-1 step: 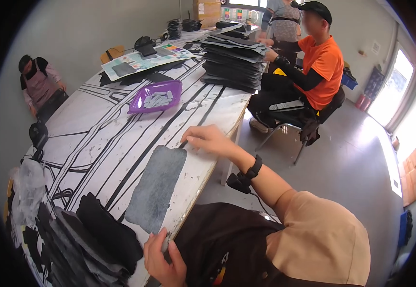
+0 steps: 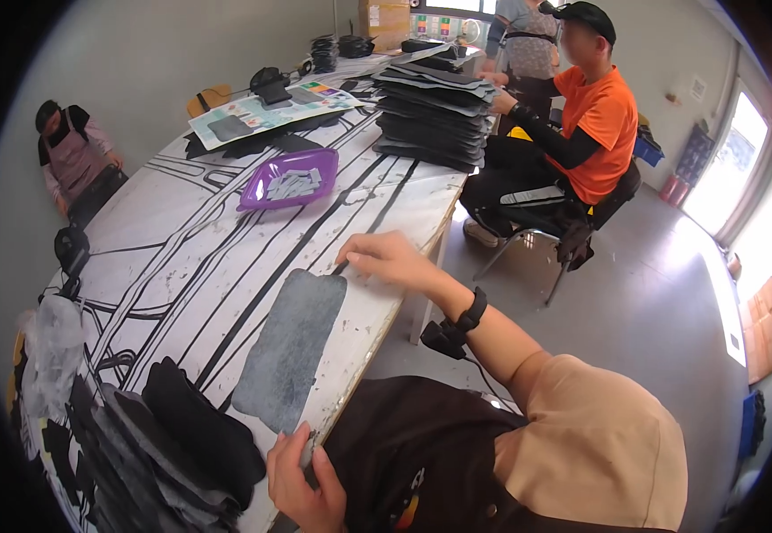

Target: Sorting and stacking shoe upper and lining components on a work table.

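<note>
A flat grey fabric-like piece [image 2: 290, 346], roughly rectangular with wavy sides, lies along the table's near edge. By its far right corner is my right hand [image 2: 390, 262], its fingers bent and pressed together. A dark bit shows beneath those fingertips; whether it is a tab or a line on the table cover is unclear. My left hand [image 2: 306, 489] rests curled at the table edge, beside the near end of the fabric-like piece. Between its forefinger and thumb shows a small grey piece [image 2: 308, 448], partly hidden.
A purple tray [image 2: 248, 194] of light grey strips stands further back. Black and grey fabric-like pieces [image 2: 199, 426] pile up at the near left, beside clear plastic [image 2: 53, 355]. A tall dark stack [image 2: 430, 115] stands far right, near a seated person in orange [image 2: 594, 133].
</note>
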Motion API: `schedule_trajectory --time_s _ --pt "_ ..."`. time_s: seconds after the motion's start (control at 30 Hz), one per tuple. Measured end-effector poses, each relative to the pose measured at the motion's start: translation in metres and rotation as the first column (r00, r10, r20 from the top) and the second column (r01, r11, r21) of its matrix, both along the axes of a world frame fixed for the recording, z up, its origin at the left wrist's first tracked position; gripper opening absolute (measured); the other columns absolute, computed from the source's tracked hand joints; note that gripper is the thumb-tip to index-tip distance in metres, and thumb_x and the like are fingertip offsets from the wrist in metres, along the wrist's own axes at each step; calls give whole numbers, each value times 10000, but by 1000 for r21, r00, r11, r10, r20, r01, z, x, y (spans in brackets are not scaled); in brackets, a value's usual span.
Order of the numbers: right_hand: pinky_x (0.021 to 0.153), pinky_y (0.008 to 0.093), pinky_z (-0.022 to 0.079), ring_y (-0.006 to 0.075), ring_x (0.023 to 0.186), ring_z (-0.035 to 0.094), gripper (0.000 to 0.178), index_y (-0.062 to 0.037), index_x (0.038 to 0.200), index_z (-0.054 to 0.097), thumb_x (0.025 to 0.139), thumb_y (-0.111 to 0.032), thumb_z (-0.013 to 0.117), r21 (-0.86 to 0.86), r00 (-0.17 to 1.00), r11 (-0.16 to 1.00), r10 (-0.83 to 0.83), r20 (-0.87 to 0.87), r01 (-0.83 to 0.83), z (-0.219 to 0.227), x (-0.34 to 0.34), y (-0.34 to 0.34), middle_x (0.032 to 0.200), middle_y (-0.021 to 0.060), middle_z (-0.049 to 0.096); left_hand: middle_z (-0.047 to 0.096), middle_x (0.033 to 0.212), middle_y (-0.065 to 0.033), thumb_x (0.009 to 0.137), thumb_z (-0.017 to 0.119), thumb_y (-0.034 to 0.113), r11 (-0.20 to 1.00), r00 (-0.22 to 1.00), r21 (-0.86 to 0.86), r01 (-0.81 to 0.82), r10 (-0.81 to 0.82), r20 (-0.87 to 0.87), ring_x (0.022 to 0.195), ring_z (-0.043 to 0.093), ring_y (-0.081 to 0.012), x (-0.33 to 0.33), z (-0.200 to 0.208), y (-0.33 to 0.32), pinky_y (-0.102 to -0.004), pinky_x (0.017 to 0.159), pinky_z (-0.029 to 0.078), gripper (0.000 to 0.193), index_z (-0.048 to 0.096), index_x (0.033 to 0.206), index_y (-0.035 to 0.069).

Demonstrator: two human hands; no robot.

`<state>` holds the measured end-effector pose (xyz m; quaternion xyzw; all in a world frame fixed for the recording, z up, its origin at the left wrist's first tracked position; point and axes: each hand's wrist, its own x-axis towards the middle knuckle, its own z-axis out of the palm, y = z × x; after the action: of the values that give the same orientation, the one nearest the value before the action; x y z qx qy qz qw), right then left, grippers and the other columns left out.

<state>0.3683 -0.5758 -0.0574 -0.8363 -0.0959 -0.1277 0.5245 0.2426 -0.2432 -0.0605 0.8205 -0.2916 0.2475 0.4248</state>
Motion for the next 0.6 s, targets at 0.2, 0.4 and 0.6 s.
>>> schedule_trajectory --time_s 0.2,0.4,0.6 --pt "725 274 507 100 747 648 235 -51 1104 701 1001 -224 582 -1 1000 1000 -10 -4 10 -1 1 0 936 36 720 723 1045 -197 964 663 49 999 997 -5 33 -32 75 891 695 -335 5 -1 3 -357 758 558 218 683 1152 -61" --pt "729 274 512 98 740 649 230 -52 1103 702 1000 -219 583 -3 1000 1000 -8 2 8 1 2 1 923 29 719 720 1016 -192 885 608 -21 1000 1000 -3 -13 13 10 937 683 -364 0 1 -1 -468 995 501 248 653 1125 -64" --pt "678 276 500 103 703 642 233 -54 1086 712 996 -228 584 9 999 1000 -28 28 27 -4 1 0 839 39 697 722 1030 -199 887 619 -7 1000 1000 12 6 -6 20 934 685 -389 3 -4 0 -488 964 519 255 652 1132 -70"
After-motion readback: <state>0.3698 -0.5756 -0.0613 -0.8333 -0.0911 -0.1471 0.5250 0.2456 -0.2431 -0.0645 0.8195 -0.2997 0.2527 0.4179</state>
